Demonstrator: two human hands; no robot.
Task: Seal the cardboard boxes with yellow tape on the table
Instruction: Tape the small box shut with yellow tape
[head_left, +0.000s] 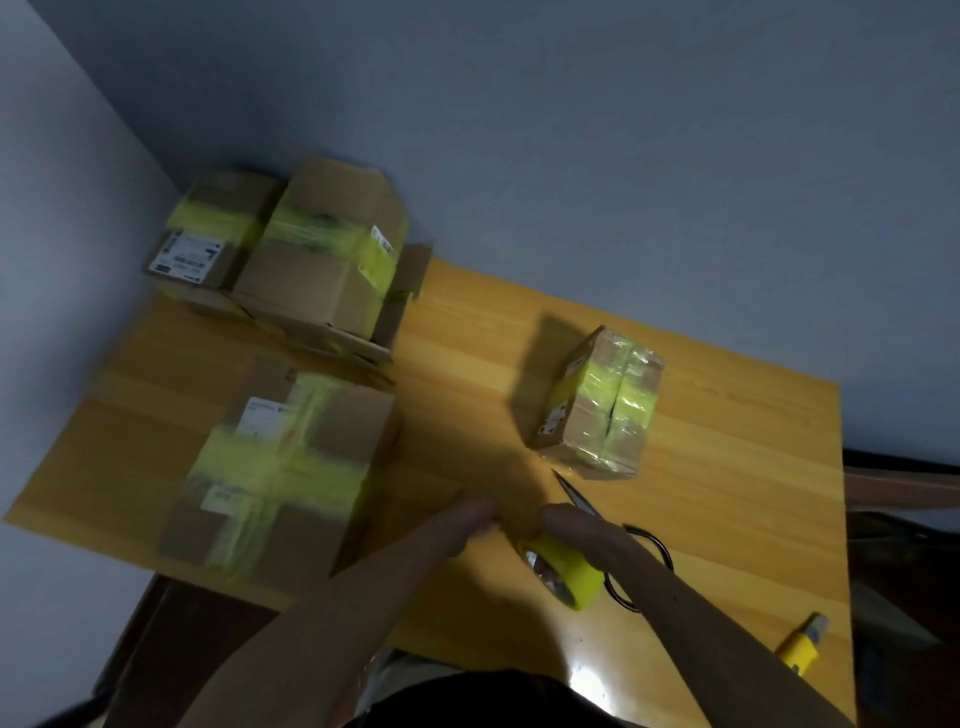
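A yellow tape roll (566, 571) is near the front middle of the wooden table (727, 467), and my right hand (571, 525) grips it from above. Just left of it, my left hand (475, 519) has its fingers curled toward the roll's free end; whether it pinches the tape is too blurred to tell. A large cardboard box (280, 473) crossed with yellow tape sits at the front left. A small taped box (597, 405) stands at the middle right. Two more taped boxes (322, 254) (208, 239) are stacked at the back left corner.
Scissors (623, 540) lie on the table partly under my right arm, blades pointing toward the small box. A yellow utility knife (800, 644) rests at the front right edge. Flattened cardboard (405, 291) lies under the back stack. Walls close off the back and left.
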